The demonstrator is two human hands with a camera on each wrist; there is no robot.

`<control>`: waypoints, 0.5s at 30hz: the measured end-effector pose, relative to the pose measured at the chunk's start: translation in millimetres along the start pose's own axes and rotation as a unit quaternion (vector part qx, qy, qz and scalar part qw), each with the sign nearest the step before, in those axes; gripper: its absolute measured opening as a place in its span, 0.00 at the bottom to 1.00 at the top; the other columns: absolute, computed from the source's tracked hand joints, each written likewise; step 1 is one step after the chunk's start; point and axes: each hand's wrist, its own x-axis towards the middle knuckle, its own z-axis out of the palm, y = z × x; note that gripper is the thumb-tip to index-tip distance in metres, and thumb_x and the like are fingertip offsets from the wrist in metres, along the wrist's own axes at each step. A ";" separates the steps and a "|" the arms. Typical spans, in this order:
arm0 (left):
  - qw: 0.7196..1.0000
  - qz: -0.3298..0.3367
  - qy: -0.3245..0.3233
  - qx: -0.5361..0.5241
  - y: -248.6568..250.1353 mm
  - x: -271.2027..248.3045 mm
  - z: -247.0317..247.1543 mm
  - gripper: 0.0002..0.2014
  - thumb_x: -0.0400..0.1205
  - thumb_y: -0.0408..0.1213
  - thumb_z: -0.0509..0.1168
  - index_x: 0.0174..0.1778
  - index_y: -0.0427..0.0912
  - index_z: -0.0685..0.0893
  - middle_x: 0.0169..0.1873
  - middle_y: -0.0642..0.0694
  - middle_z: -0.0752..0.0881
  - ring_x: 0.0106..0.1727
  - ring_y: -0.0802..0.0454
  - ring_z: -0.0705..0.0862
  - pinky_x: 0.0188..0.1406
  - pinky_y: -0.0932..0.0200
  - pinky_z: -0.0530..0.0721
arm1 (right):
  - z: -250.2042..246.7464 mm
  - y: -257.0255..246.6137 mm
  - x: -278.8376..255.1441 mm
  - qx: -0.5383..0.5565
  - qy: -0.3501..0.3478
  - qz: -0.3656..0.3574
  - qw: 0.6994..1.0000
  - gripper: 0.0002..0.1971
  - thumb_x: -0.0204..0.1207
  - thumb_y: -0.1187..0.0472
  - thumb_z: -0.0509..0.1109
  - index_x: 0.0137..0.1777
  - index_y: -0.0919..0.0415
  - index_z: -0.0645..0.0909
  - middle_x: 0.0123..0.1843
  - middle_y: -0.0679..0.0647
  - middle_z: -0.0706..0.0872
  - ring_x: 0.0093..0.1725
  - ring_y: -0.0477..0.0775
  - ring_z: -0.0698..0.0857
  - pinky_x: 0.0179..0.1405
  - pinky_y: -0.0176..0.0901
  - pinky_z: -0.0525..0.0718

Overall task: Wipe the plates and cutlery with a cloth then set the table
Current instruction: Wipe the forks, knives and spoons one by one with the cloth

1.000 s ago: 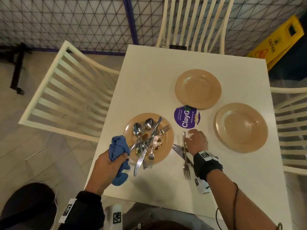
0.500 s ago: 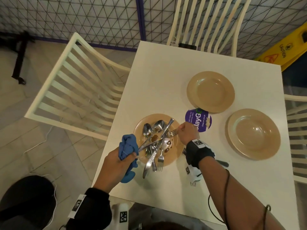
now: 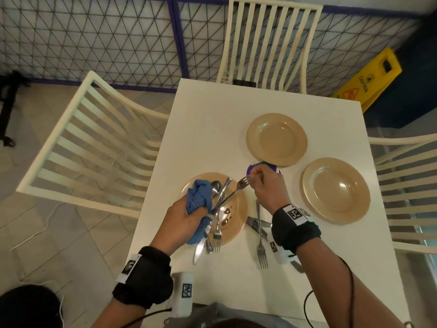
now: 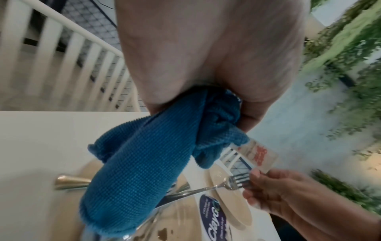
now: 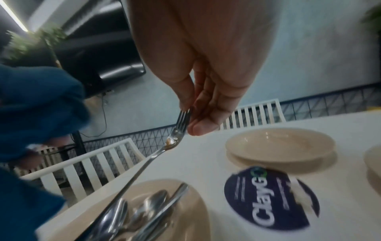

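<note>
My left hand [image 3: 186, 215] grips a bunched blue cloth [image 3: 198, 197] [image 4: 144, 171] over the left side of a soiled tan plate [image 3: 236, 209]. Spoons, a knife and forks lie piled on that plate [image 5: 144, 212]. My right hand [image 3: 262, 183] pinches a fork [image 3: 236, 189] [image 5: 177, 133] [image 4: 226, 184] by its tines, lifting the tine end above the plate while its handle slopes down into the pile. Two clean tan plates [image 3: 276, 139] [image 3: 335, 190] sit farther right on the white table [image 3: 212, 129]. Another fork [image 3: 261, 242] and a knife [image 3: 253, 224] lie on the table right of the soiled plate.
A round purple sticker [image 3: 267, 166] [image 5: 270, 199] is on the table between the plates. White slatted chairs stand at the left [image 3: 89, 147], far [image 3: 269, 43] and right [image 3: 406, 185] sides. A yellow caution sign [image 3: 371, 84] and a mesh fence [image 3: 94, 39] are behind.
My right hand left the fork on the table, moved to the soiled plate and picked up a fork by its tines. My left hand with the cloth has shifted over the plate's left rim.
</note>
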 end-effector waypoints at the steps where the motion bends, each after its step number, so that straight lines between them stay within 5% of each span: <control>1: 1.000 0.014 -0.002 -0.001 11.4 5.4 6.2 0.03 0.83 0.33 0.66 0.44 0.42 0.81 0.34 0.48 0.85 0.35 0.60 0.84 0.35 0.68 0.78 | -8.4 -7.3 -1.7 -0.003 0.005 -0.021 1.000 0.05 0.83 0.64 0.65 0.52 0.60 0.83 0.44 0.51 0.89 0.46 0.52 0.86 0.50 0.46 0.83; 9: 0.995 0.070 -0.058 0.042 63.3 23.1 67.6 0.07 0.84 0.38 0.66 0.41 0.40 0.82 0.32 0.45 0.88 0.35 0.48 0.87 0.42 0.48 0.86 | -71.0 -59.5 -9.4 0.018 -0.020 -0.117 0.993 0.05 0.83 0.65 0.67 0.50 0.62 0.85 0.37 0.56 0.88 0.39 0.55 0.88 0.43 0.44 0.83; 13: 0.997 0.069 -0.032 -0.031 76.6 17.0 85.1 0.06 0.83 0.45 0.72 0.43 0.48 0.86 0.38 0.49 0.90 0.42 0.49 0.89 0.39 0.61 0.85 | -94.7 -59.8 -14.4 0.038 -0.032 -0.109 0.993 0.05 0.82 0.64 0.67 0.48 0.60 0.85 0.36 0.55 0.87 0.39 0.57 0.87 0.42 0.47 0.84; 15: 0.996 0.077 -0.012 -0.050 87.1 17.3 88.8 0.18 0.77 0.56 0.73 0.43 0.43 0.88 0.39 0.40 0.92 0.46 0.37 0.91 0.50 0.43 0.91 | -107.7 -56.5 -18.9 0.032 -0.040 -0.116 0.992 0.05 0.82 0.64 0.68 0.47 0.60 0.86 0.38 0.55 0.87 0.38 0.53 0.86 0.38 0.42 0.82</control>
